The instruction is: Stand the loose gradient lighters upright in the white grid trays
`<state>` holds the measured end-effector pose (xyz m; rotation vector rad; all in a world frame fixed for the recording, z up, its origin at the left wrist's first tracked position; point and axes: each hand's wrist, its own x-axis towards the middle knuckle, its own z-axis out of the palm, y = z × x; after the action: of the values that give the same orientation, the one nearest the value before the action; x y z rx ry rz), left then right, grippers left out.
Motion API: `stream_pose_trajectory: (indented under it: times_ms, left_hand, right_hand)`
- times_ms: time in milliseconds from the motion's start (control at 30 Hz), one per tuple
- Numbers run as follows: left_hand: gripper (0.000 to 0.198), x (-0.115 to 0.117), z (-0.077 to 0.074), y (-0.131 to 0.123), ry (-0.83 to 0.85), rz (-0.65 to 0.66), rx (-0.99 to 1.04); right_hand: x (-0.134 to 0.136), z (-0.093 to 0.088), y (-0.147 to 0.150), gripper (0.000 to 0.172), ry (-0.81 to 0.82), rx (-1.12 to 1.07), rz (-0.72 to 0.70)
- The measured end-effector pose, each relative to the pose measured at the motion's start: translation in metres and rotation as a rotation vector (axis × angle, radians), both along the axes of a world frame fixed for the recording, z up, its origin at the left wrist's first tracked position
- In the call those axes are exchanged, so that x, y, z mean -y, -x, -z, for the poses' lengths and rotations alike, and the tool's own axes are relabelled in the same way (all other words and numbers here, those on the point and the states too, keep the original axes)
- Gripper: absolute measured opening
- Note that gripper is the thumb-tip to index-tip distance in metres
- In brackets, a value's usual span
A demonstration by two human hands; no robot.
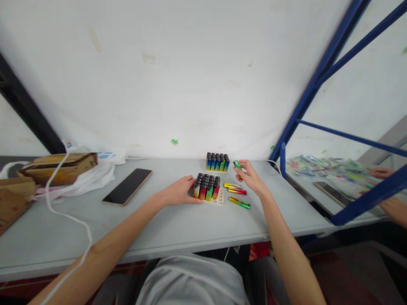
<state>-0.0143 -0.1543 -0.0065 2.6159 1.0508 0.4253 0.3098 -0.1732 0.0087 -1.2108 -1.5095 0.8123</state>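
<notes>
My left hand [183, 190] curves round the left side of a pale tray [220, 199] that holds several upright, black-topped lighters [209, 194] in mixed colours. Some holes along the tray's right and front side have nothing in them. Between the fingers of my right hand [249, 175] is a green lighter [237, 164], tilted above the table. Three loose lighters lie between the hands: a yellow one [232, 185], a red one [237, 191] and a yellow-green one [239, 203]. Behind the near tray stands a second batch of mostly blue lighters [217, 163] in its own tray.
A dark phone [128, 186] lies on the grey table [178, 228] at the left, near cardboard boxes [60, 168], plastic bags and a white cable [81, 222]. Blue metal framing [292, 116] rises at the right; beyond it are another person's hands [394, 207] and a second phone [333, 193].
</notes>
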Motion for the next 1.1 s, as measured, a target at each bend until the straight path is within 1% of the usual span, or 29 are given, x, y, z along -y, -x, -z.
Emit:
stream_pose_trajectory:
  times_ms: [67,133,200,267,333,400,500,600,667,767,833,900,1033,1100]
  left_hand:
    - [0.065,0.0,0.001,0.0,0.001,-0.001,-0.006]
    - [0.065,-0.001,0.001,0.0,-0.001,0.0,-0.007]
    - [0.065,-0.001,0.001,0.0,-0.001,0.003,-0.006]
    - [0.065,-0.001,0.001,0.0,0.004,0.005,-0.004]
    - [0.064,0.0,0.001,0.0,0.006,0.008,-0.008]
    - [0.064,0.0,0.0,0.0,0.007,0.014,-0.019]
    - [0.064,0.001,0.0,-0.001,0.007,0.013,-0.022]
    - [0.063,0.001,-0.001,-0.001,0.006,0.007,-0.008]
    - [0.063,0.001,-0.001,-0.001,0.01,0.006,-0.006]
    - [0.065,0.001,-0.001,-0.001,0.01,0.007,-0.011]
    - [0.065,0.0,0.0,-0.001,0.003,0.007,-0.009]
    - [0.064,0.0,0.001,-0.001,-0.001,0.01,-0.002]
    - [0.064,-0.001,0.002,0.0,-0.005,0.017,0.008]
    - [0.065,-0.001,0.002,0.0,-0.004,0.022,0.007]
  right_hand:
    - [0.004,-0.006,0.013,0.047,0.055,-0.089,-0.044]
    - [0.008,-0.01,0.026,0.045,0.086,-0.086,-0.038]
    - [0.01,-0.013,0.037,0.047,0.051,-0.02,0.009]
    - [0.011,-0.013,0.047,0.053,-0.018,0.06,0.075]
    - [0.013,-0.012,0.055,0.059,-0.08,0.121,0.149]
    - [0.013,-0.009,0.06,0.061,-0.108,0.162,0.215]
    - [0.013,-0.003,0.065,0.056,-0.107,0.195,0.255]
    - [0.012,0.002,0.065,0.046,-0.115,0.209,0.263]
    - [0.011,0.003,0.064,0.044,-0.12,0.217,0.262]
    - [0.01,0.001,0.061,0.048,-0.131,0.226,0.23]
    - [0.011,-0.001,0.058,0.05,-0.141,0.227,0.18]
    - [0.014,-0.007,0.055,0.048,-0.14,0.231,0.11]
    - [0.029,-0.028,0.045,0.042,-0.119,0.319,-0.087]
    - [0.038,-0.042,0.042,0.042,-0.176,0.447,-0.135]
